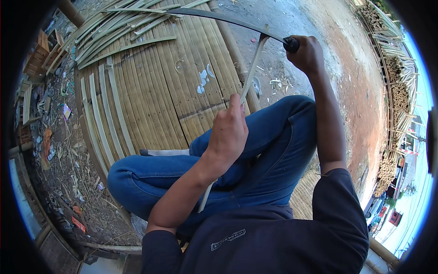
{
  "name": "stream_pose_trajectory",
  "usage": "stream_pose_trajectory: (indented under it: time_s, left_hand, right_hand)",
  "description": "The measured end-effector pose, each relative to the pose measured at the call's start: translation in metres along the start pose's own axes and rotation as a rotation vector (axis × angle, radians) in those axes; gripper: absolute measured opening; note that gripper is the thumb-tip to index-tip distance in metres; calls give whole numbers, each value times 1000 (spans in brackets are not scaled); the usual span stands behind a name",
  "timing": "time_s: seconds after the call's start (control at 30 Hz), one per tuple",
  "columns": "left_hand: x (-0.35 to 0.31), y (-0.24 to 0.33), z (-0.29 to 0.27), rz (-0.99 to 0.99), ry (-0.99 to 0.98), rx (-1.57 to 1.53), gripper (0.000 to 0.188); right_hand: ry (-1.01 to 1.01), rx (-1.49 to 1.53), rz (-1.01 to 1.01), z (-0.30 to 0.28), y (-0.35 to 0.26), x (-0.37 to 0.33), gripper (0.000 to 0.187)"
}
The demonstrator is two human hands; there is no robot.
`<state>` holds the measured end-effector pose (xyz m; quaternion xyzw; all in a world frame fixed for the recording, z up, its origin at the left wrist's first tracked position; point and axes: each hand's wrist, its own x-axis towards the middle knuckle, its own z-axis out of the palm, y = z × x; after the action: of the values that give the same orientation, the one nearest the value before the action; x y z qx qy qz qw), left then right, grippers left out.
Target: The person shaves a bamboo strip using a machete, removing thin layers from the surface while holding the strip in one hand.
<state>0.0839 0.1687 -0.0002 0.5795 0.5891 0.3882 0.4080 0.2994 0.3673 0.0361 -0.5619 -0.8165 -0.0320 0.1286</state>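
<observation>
My right hand [308,54] is closed round the black handle [291,44] of a long machete-like knife. Its thin dark blade [223,17] reaches away to the left and looks bent by the lens. My left hand [227,130] grips a narrow bamboo strip [252,73], which slants up and away from my fingers. The strip's far end meets the blade close to the handle; whether the edge has entered it I cannot tell. Below my left wrist, the strip's near end [206,198] shows over my lap.
I sit cross-legged on a slatted bamboo platform [150,96]. Several split strips [114,34] are heaped at its far left, and others [105,114] lie apart along the left side. Wood shavings and litter [73,169] cover the ground at left. Bundled poles [394,91] stand far right.
</observation>
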Motion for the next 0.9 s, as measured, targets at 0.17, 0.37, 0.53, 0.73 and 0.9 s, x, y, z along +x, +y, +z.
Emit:
stream_pose_trajectory:
  time_s: [0.17, 0.37, 0.53, 0.73, 0.9]
  left_hand:
    - [2, -2, -1, 42, 21, 36, 8]
    - [4, 2, -8, 30, 12, 22, 9]
    - [-16, 3, -9, 75, -45, 26, 12]
    - [-1, -7, -6, -5, -14, 116, 16]
    - [3, -2, -8, -34, 12, 140, 22]
  right_hand:
    - [24, -60, 0, -5, 4, 1, 16]
    - [53, -119, 5, -4, 9, 9, 16]
    - [90, -334, 596, -24, 83, 19, 31]
    - [202, 86, 365, -10, 50, 5, 35]
    - [52, 76, 114, -9, -8, 6, 24]
